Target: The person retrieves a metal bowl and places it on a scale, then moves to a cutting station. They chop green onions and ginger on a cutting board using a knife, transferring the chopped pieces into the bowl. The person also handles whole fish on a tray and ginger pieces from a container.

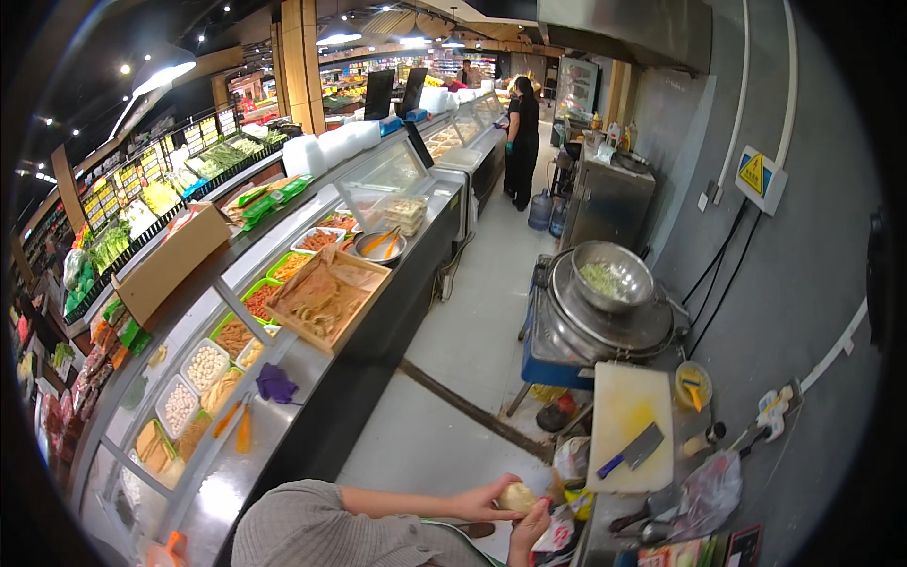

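Note:
My left hand (489, 500) holds a peeled, pale yellow vegetable (518, 497), perhaps a potato, low in the view. My right hand (530, 528) is closed close against its near side. A small red object (544, 501) shows at the right fingers; its full shape is hidden by the hand. Below and beside the hands are plastic bags (556, 533). To their right, a white cutting board (633, 425) lies on the counter, with a cleaver (641, 448) with a blue handle flat on it.
A steel bowl of chopped greens (612, 275) rests on a large round lidded pan (560, 312). Along the left runs a display counter with trays of food, a wooden tray (329, 298) and a purple cloth (276, 383). Farther up the aisle stands a person (523, 142) in dark clothes.

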A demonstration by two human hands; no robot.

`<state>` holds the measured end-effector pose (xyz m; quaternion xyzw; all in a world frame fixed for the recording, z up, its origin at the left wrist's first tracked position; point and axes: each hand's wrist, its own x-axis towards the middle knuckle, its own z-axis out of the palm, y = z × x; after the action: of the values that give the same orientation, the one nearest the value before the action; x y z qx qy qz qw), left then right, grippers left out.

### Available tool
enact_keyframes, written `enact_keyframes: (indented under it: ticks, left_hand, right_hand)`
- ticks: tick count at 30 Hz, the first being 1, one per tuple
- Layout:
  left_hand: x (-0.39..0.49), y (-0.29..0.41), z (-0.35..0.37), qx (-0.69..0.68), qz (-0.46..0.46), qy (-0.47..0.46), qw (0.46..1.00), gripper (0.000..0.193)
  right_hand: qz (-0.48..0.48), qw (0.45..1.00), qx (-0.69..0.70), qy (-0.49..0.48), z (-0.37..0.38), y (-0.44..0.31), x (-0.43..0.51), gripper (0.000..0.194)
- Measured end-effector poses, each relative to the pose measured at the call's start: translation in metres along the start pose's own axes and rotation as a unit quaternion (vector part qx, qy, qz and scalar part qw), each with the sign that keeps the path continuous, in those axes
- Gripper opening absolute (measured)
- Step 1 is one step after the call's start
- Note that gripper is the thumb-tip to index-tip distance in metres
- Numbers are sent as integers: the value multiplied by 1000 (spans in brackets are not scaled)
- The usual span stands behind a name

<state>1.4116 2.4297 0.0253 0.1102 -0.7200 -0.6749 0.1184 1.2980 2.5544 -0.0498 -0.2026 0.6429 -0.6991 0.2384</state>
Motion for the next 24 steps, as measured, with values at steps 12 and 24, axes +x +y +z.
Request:
enact_keyframes:
  ticks: [12,24]
  left_hand:
    - [110,15,-86,249,-49,-5,967,55]
    - [197,15,-200,341,142,-58,927,68]
  right_hand:
    - [-3,972,-126,-201,21,-25,153,44]
    - [229,963,34,-138,115,76,279,52]
